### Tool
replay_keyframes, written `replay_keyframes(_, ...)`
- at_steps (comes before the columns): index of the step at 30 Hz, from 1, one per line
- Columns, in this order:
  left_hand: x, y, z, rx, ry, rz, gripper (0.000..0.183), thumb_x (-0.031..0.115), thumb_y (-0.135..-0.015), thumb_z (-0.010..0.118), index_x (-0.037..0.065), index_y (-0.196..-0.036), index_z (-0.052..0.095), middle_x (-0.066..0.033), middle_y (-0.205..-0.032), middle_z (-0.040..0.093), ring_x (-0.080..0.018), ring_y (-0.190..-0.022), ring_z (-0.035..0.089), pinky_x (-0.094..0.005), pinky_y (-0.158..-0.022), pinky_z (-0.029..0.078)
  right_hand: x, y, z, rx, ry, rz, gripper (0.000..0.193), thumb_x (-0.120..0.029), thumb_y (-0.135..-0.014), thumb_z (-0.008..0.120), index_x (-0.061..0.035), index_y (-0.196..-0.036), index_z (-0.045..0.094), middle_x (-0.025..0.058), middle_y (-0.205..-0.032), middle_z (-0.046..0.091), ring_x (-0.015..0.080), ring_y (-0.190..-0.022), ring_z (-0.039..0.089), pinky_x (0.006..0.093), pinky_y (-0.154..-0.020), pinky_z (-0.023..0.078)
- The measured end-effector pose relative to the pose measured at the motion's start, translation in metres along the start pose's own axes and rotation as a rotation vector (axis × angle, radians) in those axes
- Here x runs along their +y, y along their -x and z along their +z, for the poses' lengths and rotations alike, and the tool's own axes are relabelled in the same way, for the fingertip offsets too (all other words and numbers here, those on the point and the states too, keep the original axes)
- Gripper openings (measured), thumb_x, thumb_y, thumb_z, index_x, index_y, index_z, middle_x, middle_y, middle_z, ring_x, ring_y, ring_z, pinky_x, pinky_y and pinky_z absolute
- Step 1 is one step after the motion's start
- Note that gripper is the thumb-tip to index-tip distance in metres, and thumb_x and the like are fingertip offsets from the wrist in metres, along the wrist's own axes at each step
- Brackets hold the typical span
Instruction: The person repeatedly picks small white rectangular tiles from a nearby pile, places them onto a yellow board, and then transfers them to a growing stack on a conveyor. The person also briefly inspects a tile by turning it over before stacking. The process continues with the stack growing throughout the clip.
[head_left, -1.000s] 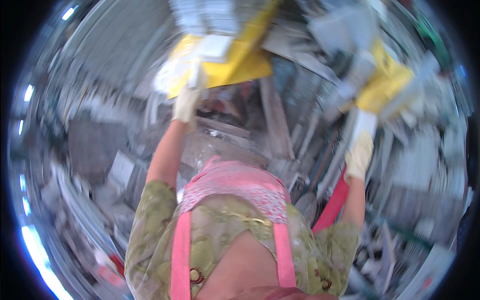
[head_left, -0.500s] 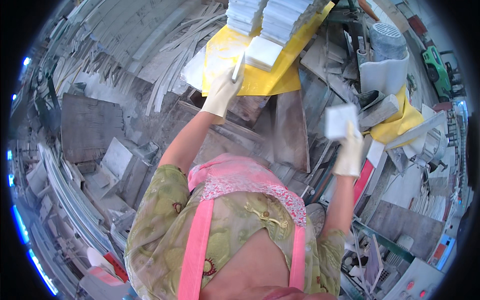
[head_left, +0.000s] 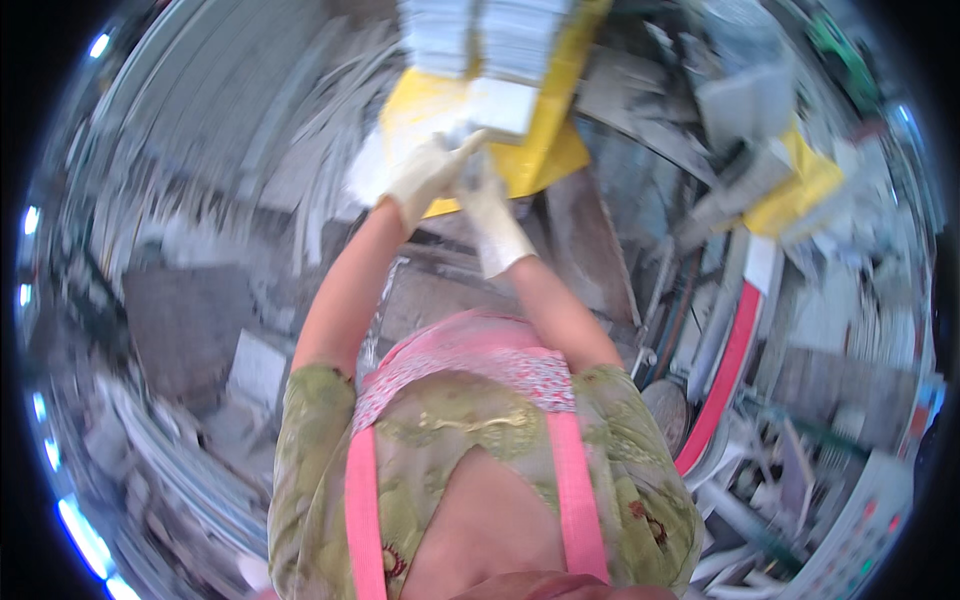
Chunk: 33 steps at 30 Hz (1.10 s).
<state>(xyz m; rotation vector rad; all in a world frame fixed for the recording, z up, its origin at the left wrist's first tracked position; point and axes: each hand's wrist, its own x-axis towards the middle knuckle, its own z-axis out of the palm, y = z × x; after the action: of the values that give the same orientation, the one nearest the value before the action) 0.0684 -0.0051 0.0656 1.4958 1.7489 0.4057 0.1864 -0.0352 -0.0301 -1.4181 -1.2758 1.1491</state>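
My two gloved hands meet over the near edge of a yellow sheet [head_left: 530,172]. My left hand [head_left: 428,172], in a cream glove, is closed with its thumb stretched toward the right. Between the hands shows a small, blurred piece of pale square tile [head_left: 462,130], mostly hidden by the fingers. My right hand [head_left: 488,205], in a matching glove, closes on it from the right side, fingers smeared by motion. Just beyond them, a short stack of white tiles [head_left: 502,105] lies on the sheet. Taller tile stacks [head_left: 518,40] stand behind it.
Long pale strips [head_left: 215,110] lie at the far left. A brown board [head_left: 190,325] leans at the left. Another yellow sheet [head_left: 795,185] drapes over slabs at the right. A red-faced rail [head_left: 730,370] runs along my right side, near a control panel [head_left: 865,530].
My right hand has swung from the right, where it held a white tile, over to my left hand. My left hand stays near the yellow sheet. The whole view has shifted.
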Motion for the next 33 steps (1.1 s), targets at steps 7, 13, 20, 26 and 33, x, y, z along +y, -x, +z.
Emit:
replay_keyframes(7, 0.012, -0.026, 0.028, 0.081, -0.103, 0.230, 0.065, 0.053, -0.080, 0.073, -0.004, -0.111, 0.069, -0.0180, -0.090, 0.073, -0.0250, -0.072, 0.071, -0.0363, -0.059, 0.055, -0.009, 0.024, -0.071, -0.175, 0.198, -0.389, 0.068, -0.043, -0.091, 0.071, -0.0087, -0.146, 0.051, 0.0222, -0.146, 0.053, 0.0381, -0.139, 0.047, 0.0411, -0.118, 0.034)
replay_keyframes(13, 0.021, -0.009, 0.040, 0.214, -0.130, 0.074, 0.064, 0.047, -0.082, 0.070, -0.006, -0.116, 0.062, -0.0207, -0.092, 0.071, -0.0271, -0.068, 0.069, -0.0366, -0.055, 0.052, 0.021, 0.081, -0.217, 0.316, 0.147, -0.170, 0.045, -0.045, -0.091, 0.063, -0.0091, -0.116, 0.074, 0.0203, -0.119, 0.070, 0.0370, -0.116, 0.062, 0.0442, -0.099, 0.049)
replay_keyframes(20, 0.011, -0.028, 0.039, 0.178, -0.104, 0.032, 0.055, 0.037, -0.086, 0.064, -0.007, -0.118, 0.057, -0.0213, -0.096, 0.069, -0.0288, -0.070, 0.069, -0.0376, -0.051, 0.052, 0.089, 0.164, -0.382, 0.842, 0.583, -0.108, 0.035, -0.033, -0.096, 0.059, -0.0067, -0.114, 0.074, 0.0190, -0.111, 0.072, 0.0401, -0.116, 0.062, 0.0457, -0.102, 0.048)
replay_keyframes(26, 0.005, -0.038, 0.038, 0.145, -0.043, -0.030, 0.058, 0.034, -0.083, 0.065, -0.007, -0.122, 0.055, -0.0214, -0.098, 0.069, -0.0328, -0.072, 0.070, -0.0395, -0.049, 0.053, 0.099, 0.237, -0.431, 0.406, 1.011, -0.331, 0.021, -0.020, -0.094, 0.056, -0.0051, -0.085, 0.068, 0.0123, -0.083, 0.071, 0.0324, -0.088, 0.067, 0.0455, -0.087, 0.049)
replay_keyframes(33, 0.015, -0.034, 0.042, 0.210, -0.085, -0.046, 0.057, 0.034, -0.082, 0.064, -0.009, -0.119, 0.060, -0.0237, -0.105, 0.068, -0.0350, -0.083, 0.071, -0.0423, -0.054, 0.055, 0.116, 0.241, -0.439, 0.180, 1.274, -0.302, 0.017, -0.018, -0.089, 0.058, -0.0084, -0.076, 0.063, 0.0106, -0.070, 0.067, 0.0295, -0.074, 0.067, 0.0423, -0.093, 0.048)
